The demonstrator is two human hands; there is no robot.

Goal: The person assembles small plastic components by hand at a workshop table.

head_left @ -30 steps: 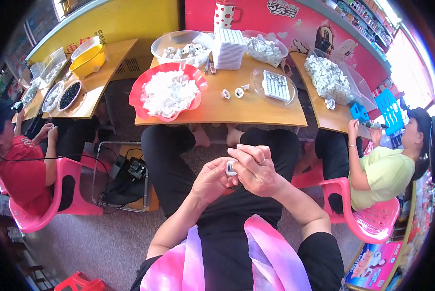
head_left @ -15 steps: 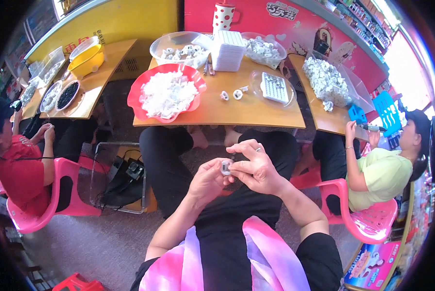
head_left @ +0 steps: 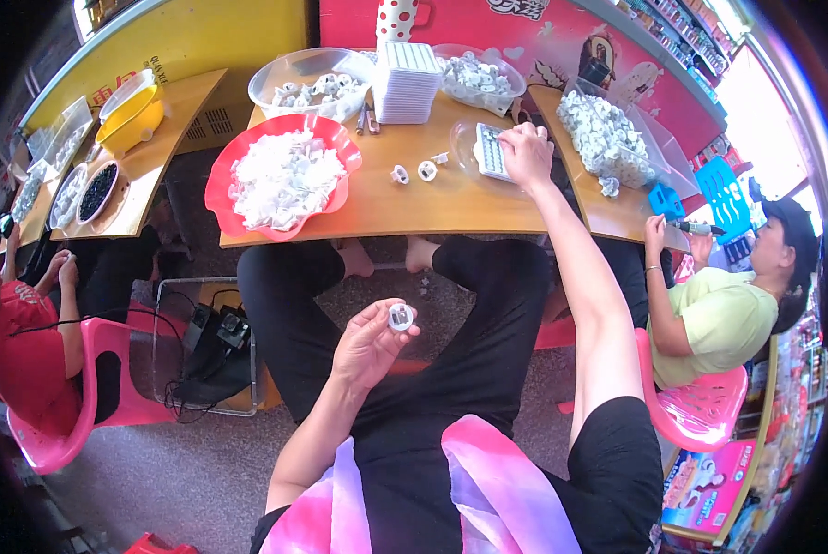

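Observation:
Above my lap, my left hand (head_left: 371, 342) pinches a small round white plastic part (head_left: 400, 318) with a dark rectangular middle. At the right of the table my right hand (head_left: 528, 155) bends over a white gridded tray (head_left: 491, 151), fingertips together on its surface. Whatever those fingertips hold, if anything, is hidden. The tray rests on a clear round lid (head_left: 463, 152). Left of it, several small white parts like the held one, among them a round part (head_left: 427, 170), lie loose on the tabletop (head_left: 386, 208).
A red scalloped bowl (head_left: 218, 189) heaped with white pieces stands at the table's left. Behind are a stack of white trays (head_left: 406, 85) and clear tubs (head_left: 264, 88) of white parts. People sit at both sides; the right one, in a yellow shirt (head_left: 714, 328), holds a dark tool.
My right hand has left the round part and reached forward and right to the gridded tray. My left hand still holds the part, now slightly left. The view has shifted.

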